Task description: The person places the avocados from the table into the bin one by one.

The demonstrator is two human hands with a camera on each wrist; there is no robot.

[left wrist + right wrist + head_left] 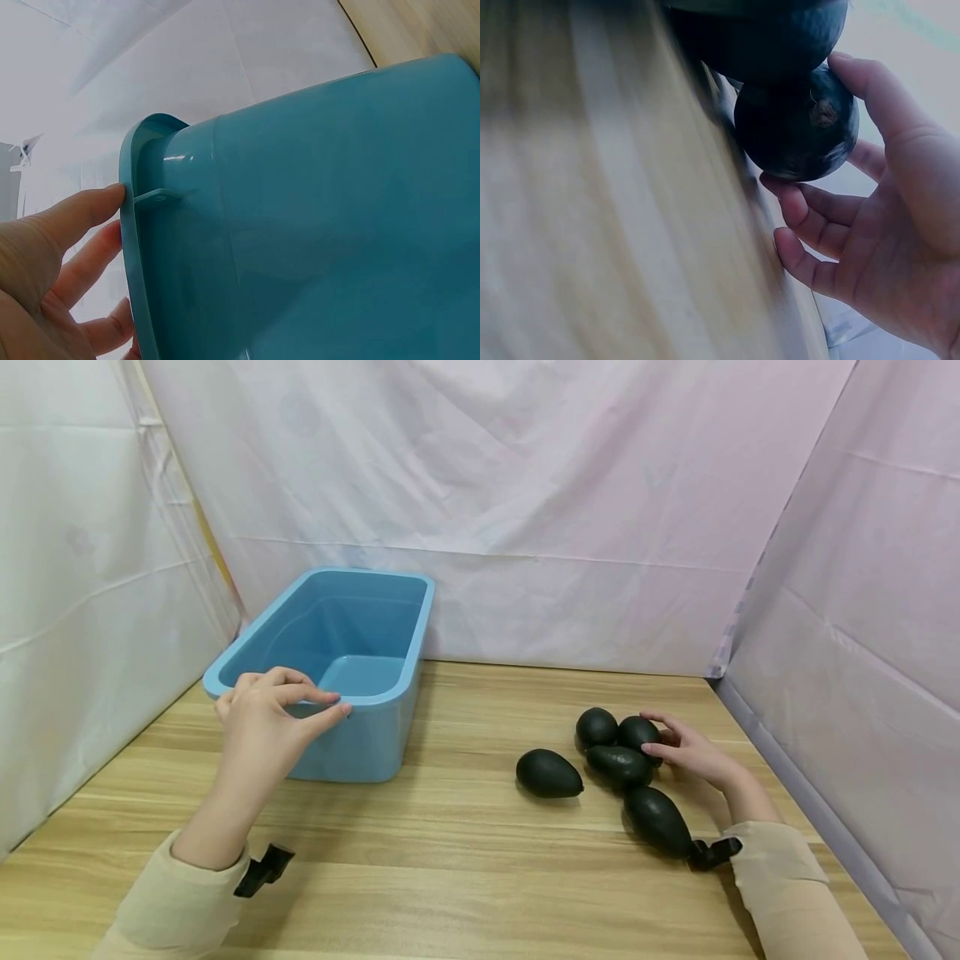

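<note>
At the left, a blue plastic bin [375, 735] stands on the table. My left hand [266, 722] pinches its near rim with thumb and index fingertips; the left wrist view shows the thumb [86, 210] right at the rim's edge. On the right lie several dark avocados. My right hand [690, 752] curls round the far right avocado [637, 731], thumb on the near side and fingers beyond. The right wrist view shows that avocado's stem end [799, 127] between thumb and fingers. Against it lie a round-looking avocado [597, 727] and a shiny one [618, 767].
Another avocado [549, 773] lies apart, to the left of the group. The nearest avocado [657, 821] lies beside the black wrist mount [712, 853] on the right sleeve. White cloth [525, 602] hangs behind the wooden table [465, 860] and along both sides.
</note>
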